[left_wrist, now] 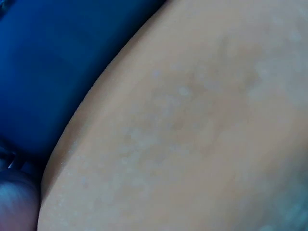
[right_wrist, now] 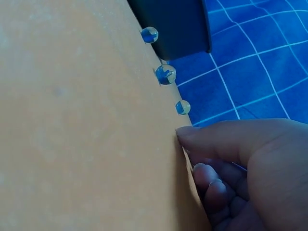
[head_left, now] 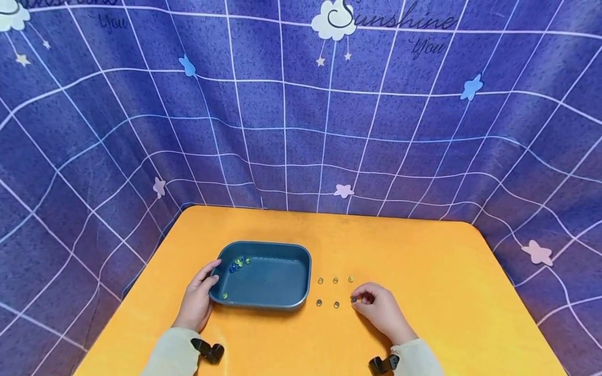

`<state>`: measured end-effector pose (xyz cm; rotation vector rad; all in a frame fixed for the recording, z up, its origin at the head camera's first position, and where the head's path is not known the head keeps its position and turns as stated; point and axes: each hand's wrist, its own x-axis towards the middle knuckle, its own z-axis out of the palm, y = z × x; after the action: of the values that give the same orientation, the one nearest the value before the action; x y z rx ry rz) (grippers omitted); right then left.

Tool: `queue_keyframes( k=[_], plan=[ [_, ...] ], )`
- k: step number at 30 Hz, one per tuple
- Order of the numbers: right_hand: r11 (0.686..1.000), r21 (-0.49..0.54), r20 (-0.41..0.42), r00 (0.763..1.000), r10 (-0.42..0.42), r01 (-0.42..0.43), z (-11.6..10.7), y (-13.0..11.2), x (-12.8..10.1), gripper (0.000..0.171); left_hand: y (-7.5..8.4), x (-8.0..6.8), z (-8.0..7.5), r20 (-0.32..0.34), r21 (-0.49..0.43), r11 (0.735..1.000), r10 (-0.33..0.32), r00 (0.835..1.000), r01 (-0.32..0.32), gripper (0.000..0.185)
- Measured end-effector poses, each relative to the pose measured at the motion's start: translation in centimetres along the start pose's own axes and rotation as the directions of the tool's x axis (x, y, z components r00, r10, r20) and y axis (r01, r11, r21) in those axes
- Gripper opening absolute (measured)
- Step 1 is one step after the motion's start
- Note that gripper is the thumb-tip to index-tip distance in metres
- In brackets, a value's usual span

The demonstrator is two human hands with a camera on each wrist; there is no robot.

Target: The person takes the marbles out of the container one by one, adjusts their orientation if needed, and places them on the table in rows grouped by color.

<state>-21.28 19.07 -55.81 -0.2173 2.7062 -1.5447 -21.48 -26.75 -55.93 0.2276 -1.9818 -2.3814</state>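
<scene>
Wrist mounts: black, one at each cuff; I'd mind the right one, as a low swing of that forearm could knock loose marbles.
Right hand: thumb and index fingertip narrowed in a pinch, the right hand low over the table.
Blue marble: between those fingertips; I cannot tell whether it touches the tabletop. Smooth glass on a small contact could squirt out if squeezed off-centre.
Near pair: two clear marbles just left of the pinch; a brush from the knuckles could set them rolling.
Left hand: holding the tray's left end at the rim, the left hand with its thumb on the near side; my left wrist view is too blurred to judge the grip's firmness. A tug or tilt there could send the contents sliding.
Tray: dark blue, flat on the table; a marble dropped too hard could bounce inside it.
Lone marble: in the tray's near left corner.
Far row: three marbles beyond the near pair, nothing fencing them in.
Cluster: marbles bunched at the tray's far left.
Tabletop: yellow, with no raised lip that I can see; a runaway could drop off.
Curtain: blue, gridded, behind everything.
</scene>
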Motion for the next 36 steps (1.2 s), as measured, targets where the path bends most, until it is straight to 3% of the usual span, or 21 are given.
queue_keyframes(
  k=[9,15,21,27,32,36],
  plan=[
    [0.997,0.041,-0.008,0.998,0.059,-0.059,-0.1,-0.2,0.2,0.021,-0.1,0.1,0.1,-0.009,-0.016,1.000,0.017,1.000,-0.017,0.047],
    [0.992,0.096,-0.050,0.995,0.087,-0.082,-0.6,-2.0,0.1,0.020,-0.1,0.2,0.2,-0.003,-0.016,1.000,0.019,1.000,-0.019,0.048],
    [0.995,0.088,-0.054,0.998,-0.038,0.043,-0.1,-5.7,0.3,0.018,-0.1,0.1,0.2,0.004,-0.007,1.000,0.025,1.000,-0.025,0.047],
    [0.980,0.090,-0.006,0.984,-0.179,0.178,2.3,-8.4,1.2,0.014,-0.2,0.2,0.0,0.007,-0.012,0.999,0.034,0.999,-0.034,0.047],
    [0.960,0.079,0.089,0.957,-0.275,0.269,4.7,-10.9,2.0,0.015,-0.3,0.2,-0.1,0.005,-0.007,0.999,0.033,0.999,-0.033,0.047],
    [0.961,0.068,0.192,0.941,-0.277,0.268,6.6,-12.6,2.6,0.014,-0.3,0.1,-0.1,0.002,-0.002,1.000,0.028,1.000,-0.028,0.047]
  ],
)
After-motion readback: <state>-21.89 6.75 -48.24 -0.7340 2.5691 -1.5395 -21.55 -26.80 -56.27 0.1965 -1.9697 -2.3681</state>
